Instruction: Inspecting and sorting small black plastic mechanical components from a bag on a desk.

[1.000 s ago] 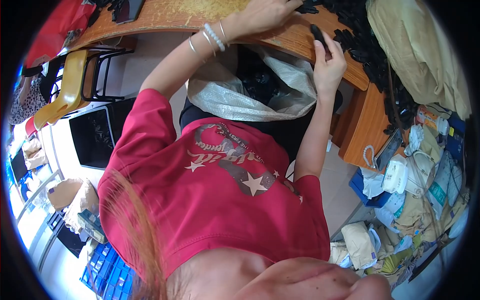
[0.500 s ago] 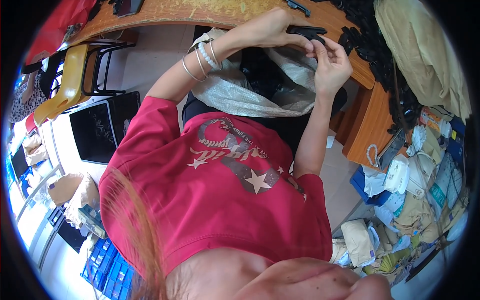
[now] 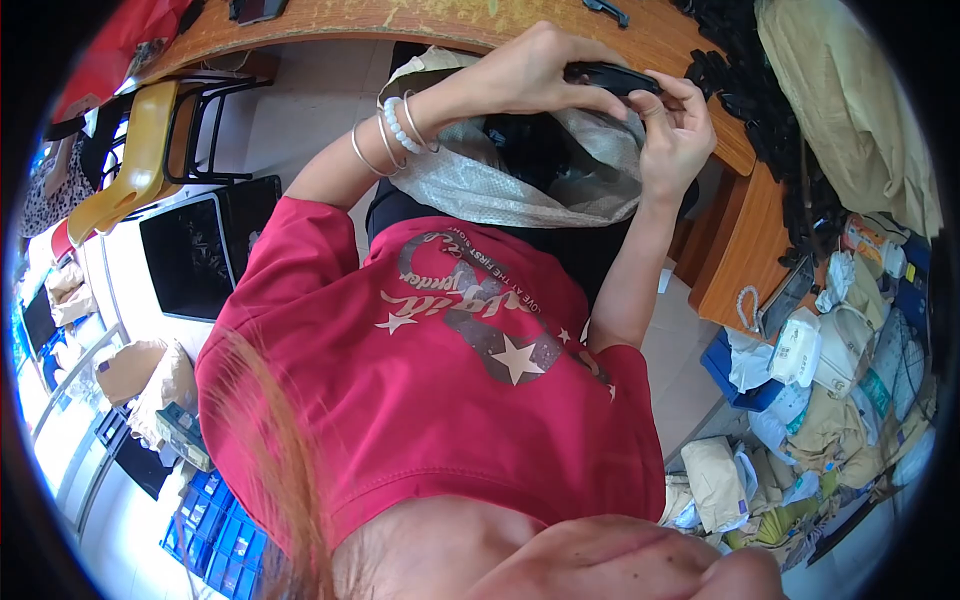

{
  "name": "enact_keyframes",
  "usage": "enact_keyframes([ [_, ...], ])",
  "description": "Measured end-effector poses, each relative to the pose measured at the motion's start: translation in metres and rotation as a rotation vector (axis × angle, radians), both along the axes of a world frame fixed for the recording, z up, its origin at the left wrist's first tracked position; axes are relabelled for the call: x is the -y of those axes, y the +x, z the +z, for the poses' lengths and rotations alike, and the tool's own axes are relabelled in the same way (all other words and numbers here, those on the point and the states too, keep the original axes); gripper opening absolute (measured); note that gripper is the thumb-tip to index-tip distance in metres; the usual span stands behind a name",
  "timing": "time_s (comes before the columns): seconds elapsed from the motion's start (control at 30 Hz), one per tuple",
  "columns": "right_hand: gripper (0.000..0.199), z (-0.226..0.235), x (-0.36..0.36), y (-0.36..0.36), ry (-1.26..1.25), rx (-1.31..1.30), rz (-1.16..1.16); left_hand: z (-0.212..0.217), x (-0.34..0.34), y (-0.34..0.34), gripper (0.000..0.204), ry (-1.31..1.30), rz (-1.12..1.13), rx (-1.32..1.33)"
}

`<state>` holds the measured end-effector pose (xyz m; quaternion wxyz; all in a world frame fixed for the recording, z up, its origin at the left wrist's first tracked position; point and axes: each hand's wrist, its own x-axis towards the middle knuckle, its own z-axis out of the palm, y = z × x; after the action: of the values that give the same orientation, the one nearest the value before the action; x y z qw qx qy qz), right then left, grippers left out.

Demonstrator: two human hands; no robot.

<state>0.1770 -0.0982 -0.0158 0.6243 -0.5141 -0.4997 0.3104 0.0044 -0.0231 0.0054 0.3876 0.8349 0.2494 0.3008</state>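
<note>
Both hands meet at the far side over an open grey sack (image 3: pixel 470 185) at the worktop (image 3: pixel 690 45) edge. The left hand (image 3: pixel 545 70) and right hand (image 3: pixel 680 135) have fingers closed around one slim black plastic part (image 3: pixel 610 76), held just above the sack's mouth, with a heap of black parts (image 3: pixel 770 110) to the right

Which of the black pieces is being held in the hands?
The long black piece above the open bag, pinched between the left hand and right hand. The other black pieces lie piled on the wooden table, untouched.
</note>
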Motion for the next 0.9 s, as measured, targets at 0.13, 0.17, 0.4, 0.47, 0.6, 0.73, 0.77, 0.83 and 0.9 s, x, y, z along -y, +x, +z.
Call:
enact_keyframes([
  [0.13, 0.011, -0.008, 0.001, 0.010, -0.112, 0.072, 0.203, -0.020, 0.001, -0.021, 0.042, -0.058, -0.057, -0.050],
  [0.17, 0.008, -0.008, 0.002, 0.012, -0.081, 0.123, 0.140, -0.033, -0.001, -0.027, 0.045, -0.048, -0.099, -0.181],
  [0.4, 0.030, -0.012, -0.005, 0.055, -0.238, 0.941, -0.450, -0.038, -0.023, 0.000, 0.037, 0.341, -0.004, -0.075],
  [0.47, 0.034, -0.018, -0.007, 0.060, -0.290, 1.020, -0.455, 0.001, -0.030, 0.022, 0.026, 0.574, 0.262, -0.228],
  [0.6, 0.025, -0.026, -0.004, 0.063, -0.272, 0.978, -0.452, -0.030, -0.066, 0.031, 0.026, 0.442, 0.286, -0.274],
  [0.73, 0.022, -0.020, 0.012, 0.052, -0.117, 0.708, -0.541, -0.043, -0.072, 0.024, 0.025, 0.471, 0.302, -0.337],
  [0.77, 0.024, -0.018, 0.013, 0.050, -0.023, 0.588, -0.488, -0.045, -0.072, 0.022, 0.025, 0.400, 0.284, -0.315],
  [0.83, 0.023, -0.008, 0.015, 0.033, -0.065, 0.225, -0.193, -0.012, -0.040, 0.024, 0.026, 0.032, 0.207, -0.120],
  [0.9, 0.021, 0.005, 0.017, 0.015, -0.056, 0.067, -0.020, 0.003, -0.038, 0.016, 0.037, -0.596, -0.136, 0.132],
])
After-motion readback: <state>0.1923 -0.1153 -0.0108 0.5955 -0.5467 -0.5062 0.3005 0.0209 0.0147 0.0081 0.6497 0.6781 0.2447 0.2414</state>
